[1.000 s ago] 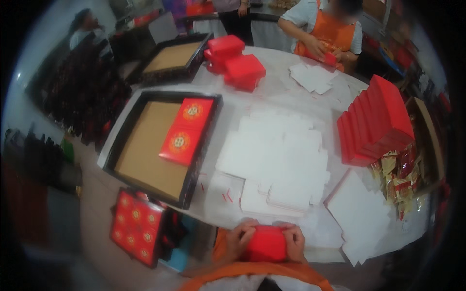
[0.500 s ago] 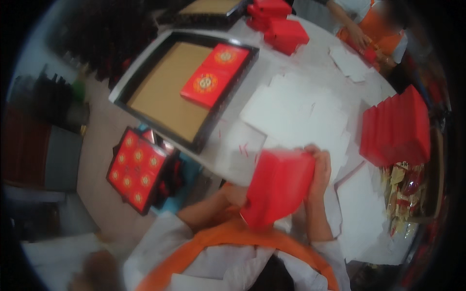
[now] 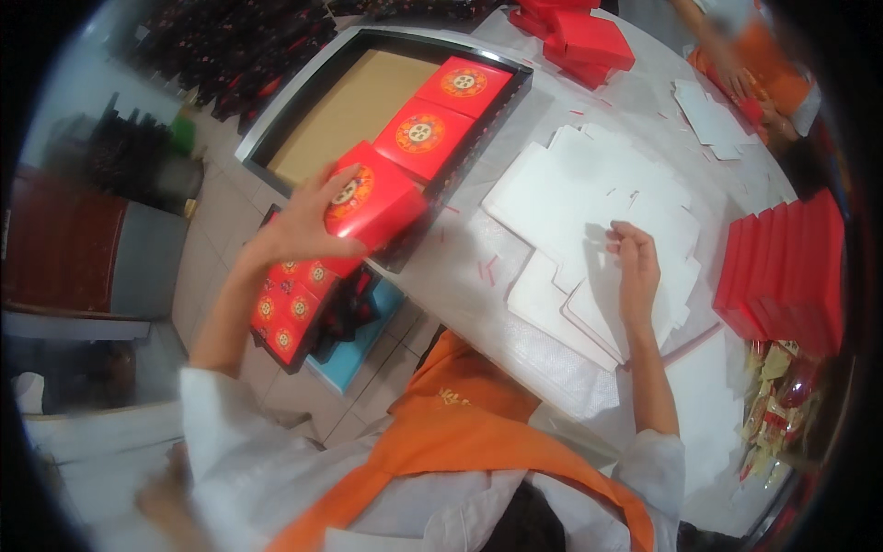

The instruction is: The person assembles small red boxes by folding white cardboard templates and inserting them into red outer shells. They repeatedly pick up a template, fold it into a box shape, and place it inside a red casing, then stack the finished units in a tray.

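Note:
My left hand (image 3: 302, 223) is closed on a red box (image 3: 379, 210) with a round gold-and-white emblem on its lid. It holds that box tilted over the near end of a dark-rimmed tray (image 3: 510, 97) with a tan bottom. Two matching red boxes (image 3: 420, 134) lie side by side along the tray's right wall. To the right, my right hand (image 3: 637, 267) hovers over white cardboard sheets (image 3: 552, 198), fingers loosely curled and slightly apart, nothing seen in them.
Filled red-box trays (image 3: 283, 317) are stacked left, below table height. A row of red boxes (image 3: 791, 267) stands at right above wrapped packets (image 3: 777, 396). More red boxes (image 3: 589, 46) lie at the back. Across the table, a co-worker's hands (image 3: 740, 78) are near white sheets (image 3: 713, 120).
Both hands were on the red box near my body. It has since gone left to the tray in my left hand, now showing its emblem, while my right hand has let go.

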Motion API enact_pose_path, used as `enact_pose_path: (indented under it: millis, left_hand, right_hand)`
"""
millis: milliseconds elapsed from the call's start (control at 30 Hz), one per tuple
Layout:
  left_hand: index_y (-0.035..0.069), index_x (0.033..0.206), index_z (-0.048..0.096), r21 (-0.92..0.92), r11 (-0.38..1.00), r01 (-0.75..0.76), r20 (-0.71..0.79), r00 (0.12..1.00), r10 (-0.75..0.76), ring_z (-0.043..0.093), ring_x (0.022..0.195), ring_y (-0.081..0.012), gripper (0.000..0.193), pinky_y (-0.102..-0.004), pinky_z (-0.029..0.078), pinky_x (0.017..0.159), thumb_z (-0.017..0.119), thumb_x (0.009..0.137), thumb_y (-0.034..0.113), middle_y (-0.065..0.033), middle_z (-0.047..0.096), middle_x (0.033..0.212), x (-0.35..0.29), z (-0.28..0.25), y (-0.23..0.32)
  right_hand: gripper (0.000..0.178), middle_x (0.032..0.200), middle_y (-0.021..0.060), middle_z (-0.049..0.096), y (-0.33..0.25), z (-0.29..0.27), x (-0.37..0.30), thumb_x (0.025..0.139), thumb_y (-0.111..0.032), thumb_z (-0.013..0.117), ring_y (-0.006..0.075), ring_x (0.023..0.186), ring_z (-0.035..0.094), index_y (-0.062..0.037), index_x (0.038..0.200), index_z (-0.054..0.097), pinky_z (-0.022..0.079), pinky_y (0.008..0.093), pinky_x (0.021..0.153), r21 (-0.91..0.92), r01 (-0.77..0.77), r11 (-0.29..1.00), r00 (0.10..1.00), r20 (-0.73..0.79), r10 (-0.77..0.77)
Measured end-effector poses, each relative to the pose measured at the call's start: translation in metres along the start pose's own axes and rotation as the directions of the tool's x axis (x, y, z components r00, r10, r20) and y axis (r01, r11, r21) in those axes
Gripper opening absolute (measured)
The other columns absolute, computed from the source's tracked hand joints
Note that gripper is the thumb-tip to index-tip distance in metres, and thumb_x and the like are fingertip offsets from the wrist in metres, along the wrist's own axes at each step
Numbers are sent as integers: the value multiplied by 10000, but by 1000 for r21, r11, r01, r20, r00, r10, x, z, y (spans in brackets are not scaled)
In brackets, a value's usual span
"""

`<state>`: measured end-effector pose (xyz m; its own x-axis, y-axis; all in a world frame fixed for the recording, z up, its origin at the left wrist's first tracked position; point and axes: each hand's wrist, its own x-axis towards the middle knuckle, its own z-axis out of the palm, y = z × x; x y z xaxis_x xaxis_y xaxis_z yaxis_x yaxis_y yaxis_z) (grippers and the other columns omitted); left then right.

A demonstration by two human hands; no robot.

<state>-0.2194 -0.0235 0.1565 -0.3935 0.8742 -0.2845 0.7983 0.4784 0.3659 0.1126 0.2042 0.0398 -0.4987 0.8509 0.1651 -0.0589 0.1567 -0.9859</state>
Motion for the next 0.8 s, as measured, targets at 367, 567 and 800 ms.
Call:
enact_pose_path:
  millis: [367,567,800]
  left_hand:
    - [137,1305,364,249,940,234,-124,970,-209,291,1193,-423,906,-517,348,924,608,540,557,-161,290,1344,70,43,-34]
    - [136,1304,365,59,969,241,-315,925,-211,231,1222,-447,864,-580,323,911,594,596,574,-169,255,1367,74,63,4]
    - [162,1316,353,324,901,288,-215,950,-226,193,1244,-451,742,-623,251,924,478,736,607,-149,229,1397,77,81,23]
  right_hand:
    - [174,988,68,571,31,-3,-11,890,-93,441,127,872,546,3,1010,523,427,259,785,7,-125,992,991,42,125]
    - [169,956,68,578,30,1,-12,891,-99,446,130,854,556,2,998,530,434,257,772,-32,-91,995,994,65,92]
    - [162,914,68,589,34,1,-14,889,-98,455,132,827,568,4,986,535,437,256,754,-70,-51,996,996,66,55]
